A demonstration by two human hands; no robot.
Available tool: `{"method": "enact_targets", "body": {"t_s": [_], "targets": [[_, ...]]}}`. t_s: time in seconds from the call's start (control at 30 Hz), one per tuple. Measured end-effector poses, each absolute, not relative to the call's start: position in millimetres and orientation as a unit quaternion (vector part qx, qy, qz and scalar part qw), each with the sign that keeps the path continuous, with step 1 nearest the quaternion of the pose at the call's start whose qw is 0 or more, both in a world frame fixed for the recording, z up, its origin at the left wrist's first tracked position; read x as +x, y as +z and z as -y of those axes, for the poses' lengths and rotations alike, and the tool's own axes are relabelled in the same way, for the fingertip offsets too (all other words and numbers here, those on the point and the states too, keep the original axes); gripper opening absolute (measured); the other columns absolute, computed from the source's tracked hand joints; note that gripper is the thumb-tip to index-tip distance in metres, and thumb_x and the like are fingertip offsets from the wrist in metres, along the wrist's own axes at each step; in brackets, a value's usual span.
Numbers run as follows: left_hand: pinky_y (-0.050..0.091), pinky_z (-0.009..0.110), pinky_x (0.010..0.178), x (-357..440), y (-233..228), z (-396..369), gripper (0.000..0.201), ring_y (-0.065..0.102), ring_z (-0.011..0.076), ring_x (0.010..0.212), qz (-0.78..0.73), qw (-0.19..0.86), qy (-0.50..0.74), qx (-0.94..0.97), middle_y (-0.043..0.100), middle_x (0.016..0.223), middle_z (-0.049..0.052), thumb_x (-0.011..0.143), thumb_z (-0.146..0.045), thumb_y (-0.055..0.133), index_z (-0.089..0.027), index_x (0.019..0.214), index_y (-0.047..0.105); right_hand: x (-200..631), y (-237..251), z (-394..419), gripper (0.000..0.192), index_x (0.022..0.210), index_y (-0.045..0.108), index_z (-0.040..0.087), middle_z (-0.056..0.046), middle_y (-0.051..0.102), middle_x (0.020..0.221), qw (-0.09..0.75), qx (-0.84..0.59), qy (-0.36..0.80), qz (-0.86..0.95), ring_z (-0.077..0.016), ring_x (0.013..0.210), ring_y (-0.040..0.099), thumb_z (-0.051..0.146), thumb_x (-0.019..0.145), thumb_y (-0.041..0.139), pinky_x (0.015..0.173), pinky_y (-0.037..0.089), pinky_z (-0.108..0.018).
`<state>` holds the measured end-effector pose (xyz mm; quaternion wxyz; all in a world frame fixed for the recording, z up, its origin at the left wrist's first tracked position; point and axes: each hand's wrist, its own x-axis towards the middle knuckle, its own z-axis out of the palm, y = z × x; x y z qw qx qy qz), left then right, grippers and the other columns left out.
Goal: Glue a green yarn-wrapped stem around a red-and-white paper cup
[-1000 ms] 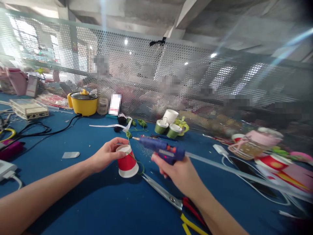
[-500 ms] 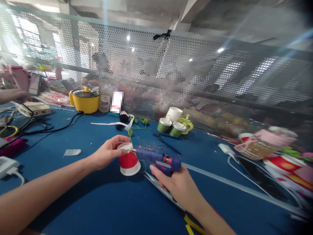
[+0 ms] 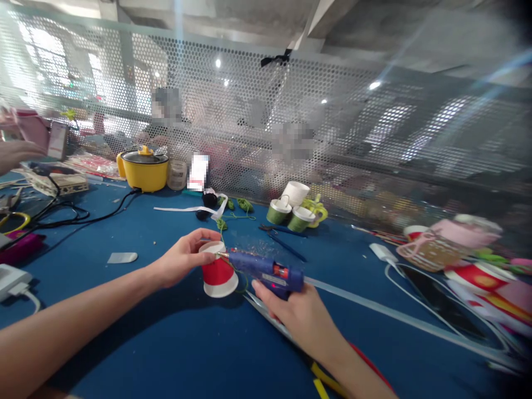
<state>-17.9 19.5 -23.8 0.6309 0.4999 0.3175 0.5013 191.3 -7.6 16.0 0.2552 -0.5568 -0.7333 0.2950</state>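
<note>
My left hand (image 3: 186,257) grips the narrow upper end of an upside-down paper cup (image 3: 219,274), red in the middle with white bands. Wrapped round its handle, my right hand (image 3: 293,310) holds a blue glue gun (image 3: 266,269), whose metal nozzle points left at the cup's upper side, close to my left fingertips. Whether the tip touches the cup I cannot tell. A strand of green yarn (image 3: 221,224) runs down behind the cup and past its right side. A small red light glows on the gun.
Pliers (image 3: 286,244) lie beyond the glue gun. Green-wrapped cups (image 3: 279,213) stand near the perforated screen, right of green yarn balls (image 3: 245,205). A yellow electric pot (image 3: 145,170) is at the back left. A phone (image 3: 443,302) with a white cable lies right. Another person's hand (image 3: 19,155) is far left.
The glue gun and my right hand have shifted very slightly left. My left hand and the cup have barely moved. The other person's hand at the far left has drawn back a little.
</note>
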Motion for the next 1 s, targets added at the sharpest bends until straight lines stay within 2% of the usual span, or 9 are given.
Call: {"method": "enact_targets", "body": {"t_s": [0.23,0.53,0.77,1.0], "targets": [[0.037,0.029,0.078,-17.6,-22.6,-19.2,0.036,0.055,0.0159,0.085,-0.319,0.633,0.501,0.497,0.060,0.092,0.005,0.066,-0.016,0.064,-0.017,0.098,0.050,191.7,15.0,10.0,0.030,0.048,0.047,0.019,0.003,0.047,0.038,0.259,-0.570,0.296,0.721,-0.0110,0.038,0.045,0.039,0.070,0.052,0.044,0.041,-0.022],[0.038,0.030,0.075,-18.7,-23.2,-20.1,0.037,0.057,0.0160,0.080,-0.312,0.644,0.499,0.488,0.062,0.090,0.005,0.064,-0.018,0.066,-0.017,0.098,0.050,193.9,11.2,3.8,0.026,0.053,0.053,0.018,0.003,0.045,0.034,0.277,-0.574,0.253,0.728,-0.0124,0.034,0.044,0.039,0.069,0.051,0.042,0.041,-0.025],[0.038,0.029,0.075,-18.7,-23.1,-20.5,0.037,0.057,0.0152,0.081,-0.305,0.647,0.497,0.491,0.061,0.091,0.006,0.065,-0.017,0.065,-0.016,0.098,0.050,192.5,12.0,5.6,0.033,0.043,0.046,0.020,0.003,0.044,0.033,0.272,-0.576,0.255,0.728,-0.0110,0.033,0.042,0.041,0.068,0.052,0.040,0.039,-0.024],[0.038,0.031,0.076,-19.0,-22.9,-20.5,0.039,0.057,0.0173,0.082,-0.303,0.650,0.496,0.490,0.062,0.092,0.006,0.063,-0.019,0.067,-0.017,0.098,0.050,192.0,14.1,2.2,0.035,0.042,0.043,0.020,0.002,0.046,0.035,0.285,-0.572,0.277,0.717,-0.0108,0.033,0.043,0.042,0.069,0.051,0.041,0.039,-0.023]]}}
